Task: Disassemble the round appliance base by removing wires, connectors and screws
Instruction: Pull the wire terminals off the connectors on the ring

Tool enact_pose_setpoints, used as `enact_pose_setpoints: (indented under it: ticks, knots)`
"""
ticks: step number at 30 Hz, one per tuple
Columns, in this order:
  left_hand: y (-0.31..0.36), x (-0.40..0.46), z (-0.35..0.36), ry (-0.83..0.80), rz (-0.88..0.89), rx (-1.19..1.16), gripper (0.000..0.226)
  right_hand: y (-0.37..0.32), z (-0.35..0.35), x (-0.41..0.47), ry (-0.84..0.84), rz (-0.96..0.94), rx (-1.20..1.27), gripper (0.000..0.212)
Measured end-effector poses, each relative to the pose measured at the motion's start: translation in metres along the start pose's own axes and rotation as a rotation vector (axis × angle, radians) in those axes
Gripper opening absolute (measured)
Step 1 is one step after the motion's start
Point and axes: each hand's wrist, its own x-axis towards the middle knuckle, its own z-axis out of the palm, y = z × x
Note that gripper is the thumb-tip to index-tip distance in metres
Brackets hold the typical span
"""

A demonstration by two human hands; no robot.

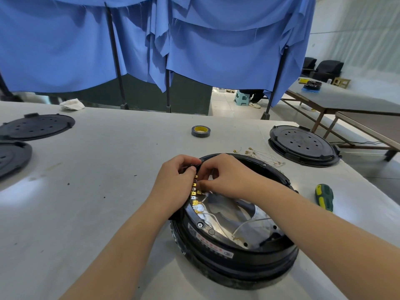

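Observation:
A round black appliance base (242, 259) lies open on the white table, its silver inside showing white wires (249, 223) and a row of brass connectors (194, 192) along the left rim. My left hand (175, 180) grips the rim at the upper left beside the connector row. My right hand (225, 175) reaches over the rim, and its curled fingers pinch something small at the connectors. A pile of loose thin wires with brass terminals (257, 155) lies on the table just behind the base.
A green and yellow screwdriver (324, 197) lies to the right of the base. A roll of black tape (200, 131) sits further back. Round black covers lie at the right (303, 145) and far left (36, 126). Blue curtains hang behind the table.

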Motion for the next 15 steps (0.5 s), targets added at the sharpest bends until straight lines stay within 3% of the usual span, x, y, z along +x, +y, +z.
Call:
enact_pose_setpoints:
  ticks: [9,15]
  knots:
    - [-0.0021,0.0013,0.0007,-0.003,0.007,-0.027,0.030,-0.0015,-0.0009,-0.0034,0.032,0.017,0.036,0.013]
    - [-0.0028,0.0022,0.0019,0.007,-0.005,-0.022,0.030,-0.0058,-0.0010,-0.0073,-0.094,-0.027,0.011,0.006]
